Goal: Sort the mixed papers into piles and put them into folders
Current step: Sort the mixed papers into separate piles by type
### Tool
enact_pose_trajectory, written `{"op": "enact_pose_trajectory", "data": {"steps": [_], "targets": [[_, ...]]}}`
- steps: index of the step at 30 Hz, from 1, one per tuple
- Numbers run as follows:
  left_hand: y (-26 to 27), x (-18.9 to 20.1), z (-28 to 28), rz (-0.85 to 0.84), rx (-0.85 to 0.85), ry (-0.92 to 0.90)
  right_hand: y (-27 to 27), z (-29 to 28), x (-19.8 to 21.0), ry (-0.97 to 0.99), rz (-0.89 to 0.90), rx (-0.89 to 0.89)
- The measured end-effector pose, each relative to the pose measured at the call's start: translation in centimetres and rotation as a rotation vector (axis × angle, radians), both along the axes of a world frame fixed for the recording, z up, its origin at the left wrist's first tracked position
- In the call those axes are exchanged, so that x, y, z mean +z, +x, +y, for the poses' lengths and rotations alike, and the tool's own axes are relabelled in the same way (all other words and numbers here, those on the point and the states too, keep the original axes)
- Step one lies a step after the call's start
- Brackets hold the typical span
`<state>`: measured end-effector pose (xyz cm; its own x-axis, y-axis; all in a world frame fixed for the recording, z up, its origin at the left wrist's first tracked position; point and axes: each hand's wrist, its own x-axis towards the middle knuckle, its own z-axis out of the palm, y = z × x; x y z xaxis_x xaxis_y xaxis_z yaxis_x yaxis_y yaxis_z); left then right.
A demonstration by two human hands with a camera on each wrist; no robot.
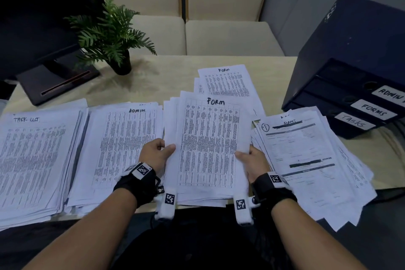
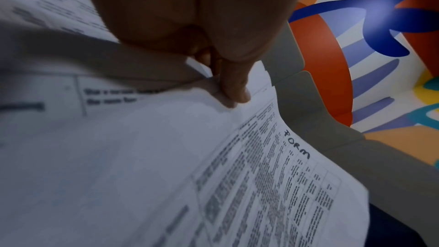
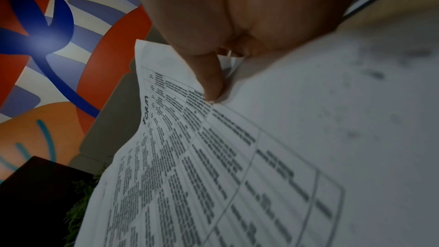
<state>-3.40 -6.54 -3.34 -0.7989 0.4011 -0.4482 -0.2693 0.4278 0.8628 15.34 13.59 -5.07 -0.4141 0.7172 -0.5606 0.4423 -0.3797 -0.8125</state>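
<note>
Papers marked FORM [image 1: 208,144] were held over the front of the bench [image 1: 153,85], between the admin pile [image 1: 122,149] on the left and the loose pile [image 1: 306,160] on the right. My left hand [image 1: 156,151] pinched their left edge, thumb on top; my right hand [image 1: 252,160] pinched the right edge the same way. Labelled folders [image 1: 350,103] lay stacked at the far right, beside the loose pile.

ADMIN pile [image 1: 122,151] hems the left hand [image 1: 156,153], loose pile [image 1: 306,155] the right hand [image 1: 252,160]; bare table [image 1: 166,81] lies open ahead-left
</note>
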Motion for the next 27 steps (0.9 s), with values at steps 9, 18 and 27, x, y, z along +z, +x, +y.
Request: {"op": "enact_pose_trajectory", "data": {"steps": [9, 18, 27], "targets": [[-0.2, 0.3, -0.1, 0.117, -0.086, -0.085, 2.9, 3.0, 0.9, 0.162, -0.003, -0.393], [-0.1, 0.5, 0.0, 0.042, -0.017, -0.089, 3.8, 3.5, 0.0, 0.065, 0.037, -0.361], [0.6, 1.4, 0.9, 0.116, -0.157, -0.003, 1.3, 1.0, 0.7, -0.084, 0.092, -0.071]]}}
